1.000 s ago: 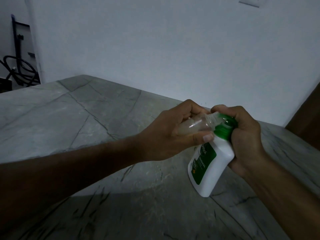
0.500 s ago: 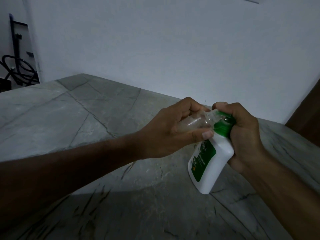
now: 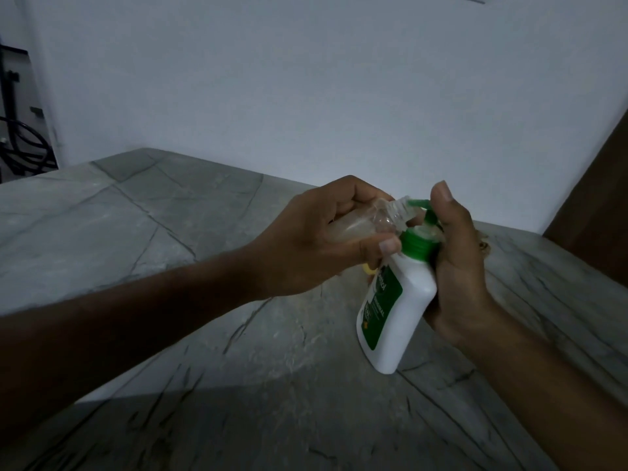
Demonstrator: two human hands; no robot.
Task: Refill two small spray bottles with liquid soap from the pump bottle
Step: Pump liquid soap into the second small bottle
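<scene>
My left hand (image 3: 316, 239) grips a small clear spray bottle (image 3: 360, 222), capless and tilted on its side, with its open neck at the green pump spout. My right hand (image 3: 458, 263) holds the white pump bottle (image 3: 397, 311) with a green label and green collar. That bottle leans left above the table, and my right thumb sticks up beside the raised pump head (image 3: 424, 210). A small yellowish thing (image 3: 470, 268) peeks out below my left hand; what it is I cannot tell. A second spray bottle is not in sight.
A grey stone-patterned table (image 3: 170, 232) spreads under both arms and meets a white wall at the back. Dark cables and a frame (image 3: 20, 144) hang at the far left. A brown wooden surface (image 3: 598, 205) rises at the right edge.
The pump head, pressed down under my right hand before, has risen and my thumb now stands off it. Both bottles stay together.
</scene>
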